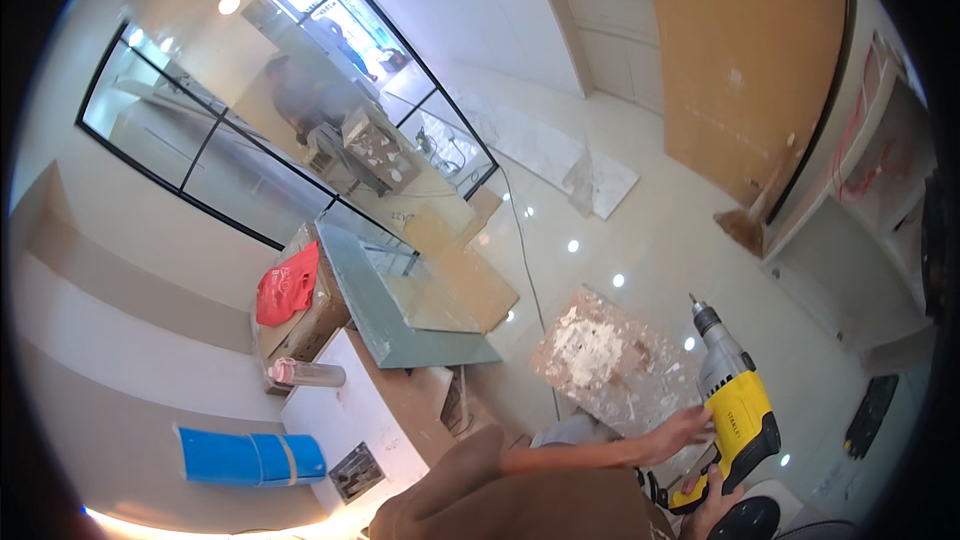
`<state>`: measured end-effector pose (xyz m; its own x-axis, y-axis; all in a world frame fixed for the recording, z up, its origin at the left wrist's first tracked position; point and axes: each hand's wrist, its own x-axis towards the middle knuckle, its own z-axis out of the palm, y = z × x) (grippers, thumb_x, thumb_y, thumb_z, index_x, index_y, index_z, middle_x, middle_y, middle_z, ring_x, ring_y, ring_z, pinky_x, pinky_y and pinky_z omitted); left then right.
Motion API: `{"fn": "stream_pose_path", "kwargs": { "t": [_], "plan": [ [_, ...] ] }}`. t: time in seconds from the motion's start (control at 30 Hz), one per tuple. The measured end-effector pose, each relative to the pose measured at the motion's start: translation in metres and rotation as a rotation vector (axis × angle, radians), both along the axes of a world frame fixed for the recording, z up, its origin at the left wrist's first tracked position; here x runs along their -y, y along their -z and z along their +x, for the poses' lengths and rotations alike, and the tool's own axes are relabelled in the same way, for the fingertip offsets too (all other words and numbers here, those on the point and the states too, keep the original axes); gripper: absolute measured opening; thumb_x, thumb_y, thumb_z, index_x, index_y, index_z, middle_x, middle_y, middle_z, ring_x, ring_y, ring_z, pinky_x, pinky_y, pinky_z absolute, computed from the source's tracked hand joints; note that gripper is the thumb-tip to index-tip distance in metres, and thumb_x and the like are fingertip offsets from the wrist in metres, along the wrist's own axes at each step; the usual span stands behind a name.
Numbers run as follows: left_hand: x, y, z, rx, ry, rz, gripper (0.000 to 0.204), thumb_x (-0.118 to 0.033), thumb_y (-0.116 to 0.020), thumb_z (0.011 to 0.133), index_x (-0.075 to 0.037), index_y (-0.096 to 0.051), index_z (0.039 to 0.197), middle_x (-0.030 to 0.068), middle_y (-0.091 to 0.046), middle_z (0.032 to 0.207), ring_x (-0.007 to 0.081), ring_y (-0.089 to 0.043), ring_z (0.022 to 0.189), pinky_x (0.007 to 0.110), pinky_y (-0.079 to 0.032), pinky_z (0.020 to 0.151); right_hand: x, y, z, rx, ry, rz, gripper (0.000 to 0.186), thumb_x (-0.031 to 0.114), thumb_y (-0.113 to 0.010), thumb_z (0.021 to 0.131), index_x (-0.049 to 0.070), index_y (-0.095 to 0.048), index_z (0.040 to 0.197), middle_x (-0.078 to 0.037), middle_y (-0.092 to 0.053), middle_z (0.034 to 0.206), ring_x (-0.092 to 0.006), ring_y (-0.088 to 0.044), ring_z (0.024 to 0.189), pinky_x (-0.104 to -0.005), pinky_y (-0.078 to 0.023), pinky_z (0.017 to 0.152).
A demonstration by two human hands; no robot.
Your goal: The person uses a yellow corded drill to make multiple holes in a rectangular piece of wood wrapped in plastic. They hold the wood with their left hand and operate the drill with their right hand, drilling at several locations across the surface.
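fingers of the right hand (714, 507) are wrapped around the handle of a yellow drill (740, 415), which is held up at the person's right, over the floor, its thin bit (692, 299) pointing away from the hands. the left hand (680, 432) reaches across to the drill's yellow side — its fingers are loosely extended and close together, and whether they touch the casing cannot be told. just left of the drill and lower down, a dusty board (655, 402) lies on the shiny pale floor (590, 250), with a heap of whitish rubble (590, 348) spread over part of it. well off to the left is a white cabinet (370, 420), with a clear bottle (315, 374) and a blue roll (250, 457) at its edge. beyond the bottle, a red bag (288, 285) rests on a cardboard box (325, 315) — right beside a greenish pane (348, 285).
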<state>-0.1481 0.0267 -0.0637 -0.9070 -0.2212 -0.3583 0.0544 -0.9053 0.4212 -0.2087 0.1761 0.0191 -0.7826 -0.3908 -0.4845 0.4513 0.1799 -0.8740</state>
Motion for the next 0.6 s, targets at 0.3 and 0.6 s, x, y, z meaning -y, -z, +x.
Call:
{"fn": "stream_pose_path", "kwargs": {
  "t": [0.3, 0.6],
  "plan": [
    [-0.021, 0.011, 0.047, -0.197, 0.256, -0.326, 0.036, -0.012, -0.063, 0.100, 0.001, -0.058, 0.133, 0.0040, -0.065, 0.103, 0.0099, -0.061, 0.091, 0.028, -0.050, 0.083, 0.029, -0.064, 0.009, -0.356, -0.339, 0.553, 0.041, 0.029, -0.070, 0.094, -0.007, -0.067, 0.114, -0.015, -0.072, 0.089, -0.0231, -0.065, 0.078, -0.0391, -0.052, 0.070],
    [-0.031, 0.043, 0.037, -0.296, 0.271, 0.197, 0.029, -0.021, -0.060, 0.102, -0.004, -0.061, 0.125, -0.0011, -0.062, 0.096, 0.0120, -0.060, 0.085, 0.029, -0.049, 0.081, 0.040, -0.002, 0.008, -0.172, -0.182, 0.024, 0.035, -0.001, -0.066, 0.086, -0.005, -0.060, 0.121, -0.010, -0.067, 0.110, -0.0175, -0.065, 0.095, -0.0297, -0.051, 0.086]
  ]
}}
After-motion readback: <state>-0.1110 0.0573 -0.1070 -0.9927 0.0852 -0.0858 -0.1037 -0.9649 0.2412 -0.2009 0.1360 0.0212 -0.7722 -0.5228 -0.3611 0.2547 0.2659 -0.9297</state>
